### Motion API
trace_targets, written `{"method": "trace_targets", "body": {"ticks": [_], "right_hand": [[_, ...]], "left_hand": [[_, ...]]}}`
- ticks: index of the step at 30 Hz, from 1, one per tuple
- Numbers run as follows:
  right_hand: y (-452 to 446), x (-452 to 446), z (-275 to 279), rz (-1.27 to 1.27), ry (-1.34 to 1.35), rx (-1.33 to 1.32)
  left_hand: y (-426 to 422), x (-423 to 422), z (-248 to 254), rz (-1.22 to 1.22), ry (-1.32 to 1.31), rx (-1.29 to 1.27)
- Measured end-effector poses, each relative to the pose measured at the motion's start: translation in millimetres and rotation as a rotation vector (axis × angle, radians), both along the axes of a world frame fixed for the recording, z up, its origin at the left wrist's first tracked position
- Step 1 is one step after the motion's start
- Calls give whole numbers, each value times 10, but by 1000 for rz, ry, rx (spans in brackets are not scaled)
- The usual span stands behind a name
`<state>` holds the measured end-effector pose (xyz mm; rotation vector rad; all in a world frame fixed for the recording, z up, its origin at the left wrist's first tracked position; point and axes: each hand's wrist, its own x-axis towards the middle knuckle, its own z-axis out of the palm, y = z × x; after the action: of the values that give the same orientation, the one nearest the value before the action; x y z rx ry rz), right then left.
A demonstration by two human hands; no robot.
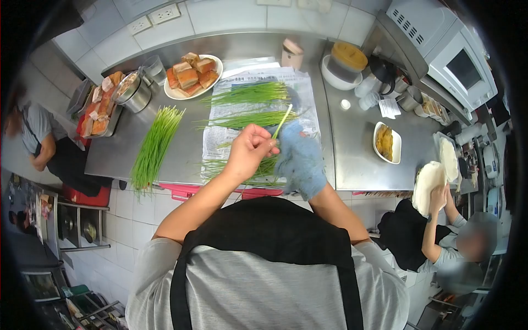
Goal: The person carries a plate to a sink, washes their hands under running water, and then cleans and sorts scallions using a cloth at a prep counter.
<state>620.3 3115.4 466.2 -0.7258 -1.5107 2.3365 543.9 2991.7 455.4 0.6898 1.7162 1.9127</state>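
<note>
In front of me my left hand [251,149] is closed in a pinch on a single pale-ended garlic chive [282,122], which points up and to the right. Close beside it is my right hand [301,159], covered by blue fabric that may be a glove or a cloth; its fingers are mostly hidden. Both hands are above a sheet of newspaper [305,91]. Rows of garlic chives [250,93] lie across the paper, the nearest partly behind my hands. A larger bundle of garlic chives [157,146] rests on the steel counter to the left.
A plate [172,94] of browned meat blocks stands at the back, beside a metal pot [136,99] and a tray of more meat. Rightward are a white dish [379,148] of yellow food and a microwave [459,63]. People are at both sides; the right one holds a pale tray.
</note>
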Motion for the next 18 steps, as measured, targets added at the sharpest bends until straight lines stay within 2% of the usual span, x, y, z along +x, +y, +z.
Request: {"method": "trace_targets", "body": {"ticks": [1, 3, 4, 7, 11, 18], "right_hand": [[-54, -8, 35, 2, 38, -98], [-134, -34, 68, 6, 112, -296], [-115, -55, 7, 30, 130, -213], [-86, -89, -85, 126, 139, -25], [-162, -129, 243, 208, 68, 5], [-187, -142, 428, 220, -141, 36]], "left_hand": [[6, 10, 11, -9, -5, -8], [-68, -39, 40, -32, 168, -191], [-96, -65, 61, -43, 253, -284], [-55, -289, 309, 155, 629, -274], [124, -548, 417, -33, 326, -230], [155, -618, 595, 2, 425, -248]]}}
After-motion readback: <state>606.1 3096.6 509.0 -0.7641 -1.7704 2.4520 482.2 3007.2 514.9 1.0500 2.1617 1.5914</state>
